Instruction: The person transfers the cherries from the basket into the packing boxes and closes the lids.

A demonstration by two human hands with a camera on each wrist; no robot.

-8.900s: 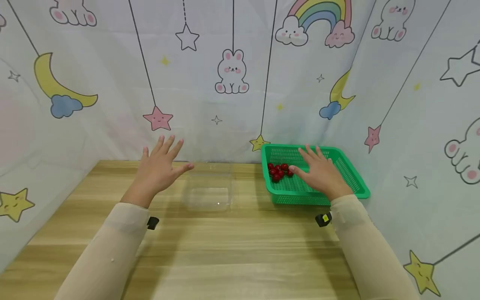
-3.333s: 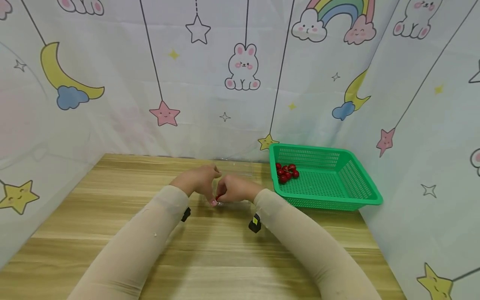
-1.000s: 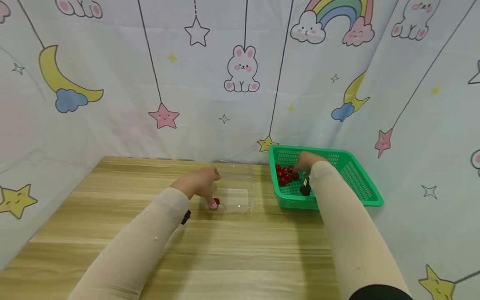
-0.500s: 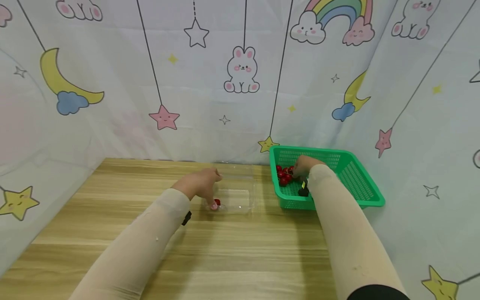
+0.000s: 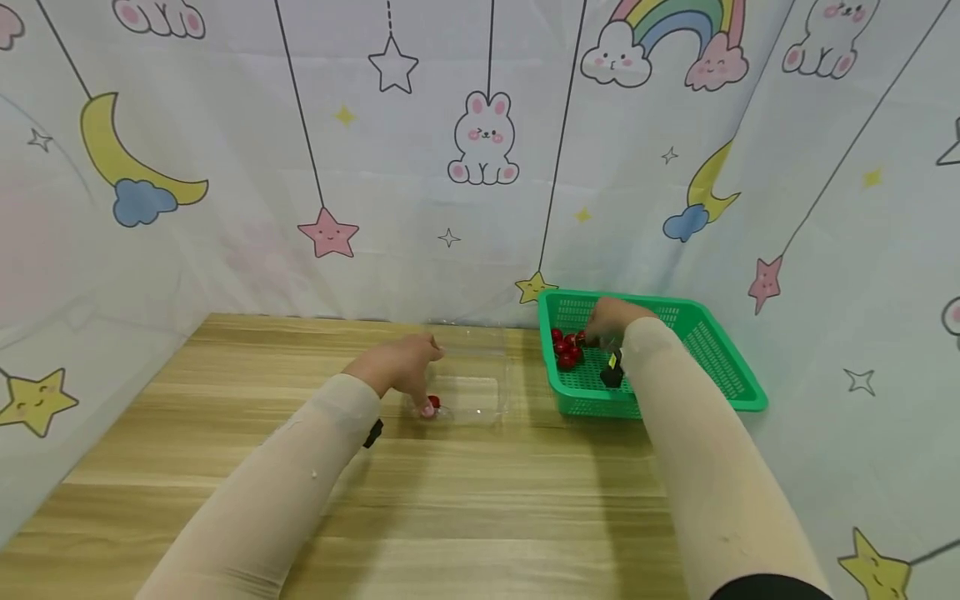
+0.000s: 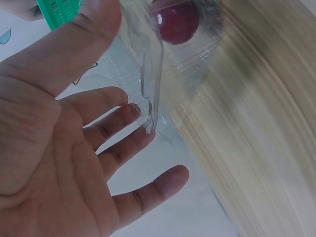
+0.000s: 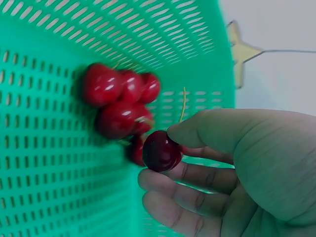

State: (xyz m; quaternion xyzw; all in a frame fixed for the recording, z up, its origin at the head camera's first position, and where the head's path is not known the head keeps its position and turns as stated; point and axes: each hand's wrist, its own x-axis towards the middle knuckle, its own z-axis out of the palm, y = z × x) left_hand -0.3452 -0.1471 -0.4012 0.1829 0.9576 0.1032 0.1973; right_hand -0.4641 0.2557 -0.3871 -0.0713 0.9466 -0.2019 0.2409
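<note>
My left hand (image 5: 397,364) holds the left side of a clear plastic box (image 5: 468,396), its thumb at the near corner. In the left wrist view the fingertips (image 6: 145,136) touch the box's edge. One red cherry (image 6: 178,22) lies in the box beside the thumb. Over at the green basket (image 5: 600,406), my right hand (image 5: 617,318) reaches inside. Its thumb and fingers pinch a dark red cherry (image 7: 160,152) with a thin green stem, seen in the right wrist view. Several more cherries (image 7: 116,101) are clustered on the basket floor just past it.
A light wood table (image 5: 465,500) carries both containers, the basket to the right of the box. Behind and at the sides hangs a white curtain (image 5: 405,167) printed with rabbits, stars and moons. The basket's right end stands close to the right-hand curtain.
Both hands first hovered apart, then met over the box, where a cherry now lies. The right hand has since gone to the basket and pinches another cherry; the left has stayed at the box.
</note>
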